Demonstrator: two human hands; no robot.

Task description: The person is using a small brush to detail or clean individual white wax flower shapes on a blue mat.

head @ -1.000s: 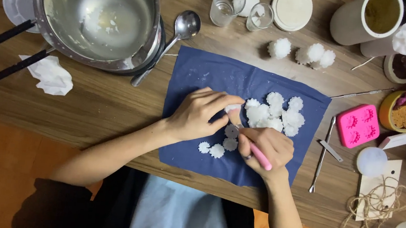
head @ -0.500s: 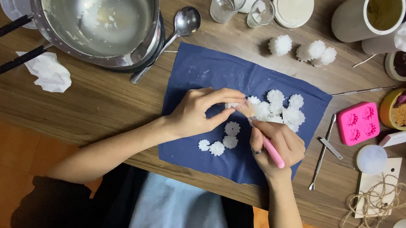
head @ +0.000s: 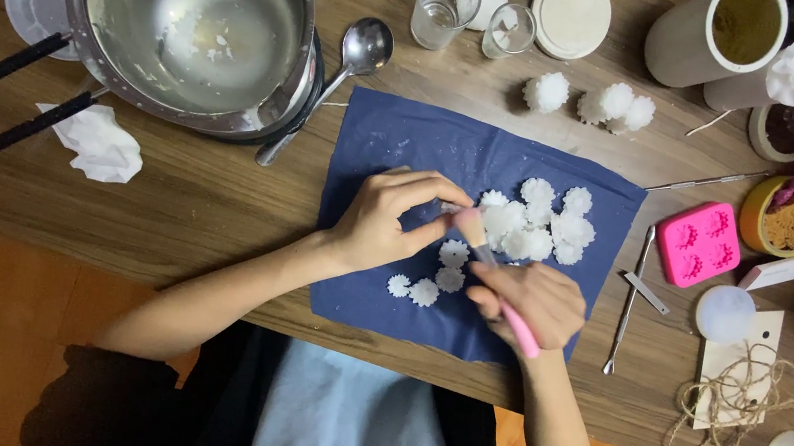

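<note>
Far left on the wooden desk (head: 202,203): steel pot (head: 192,24), crumpled tissue (head: 96,142) nearer. Centre, blue cloth (head: 405,145): left hand (head: 387,222) pinches a small white piece, largely hidden by the fingertips; right hand (head: 531,301) closed around a pink-handled brush (head: 499,283), bristles touching that piece, beside the white wax flowers (head: 535,223). Right: pink mould (head: 700,243), twine (head: 733,396).

The piece pinched in the left hand's fingers (head: 437,219) is blurred.
</note>
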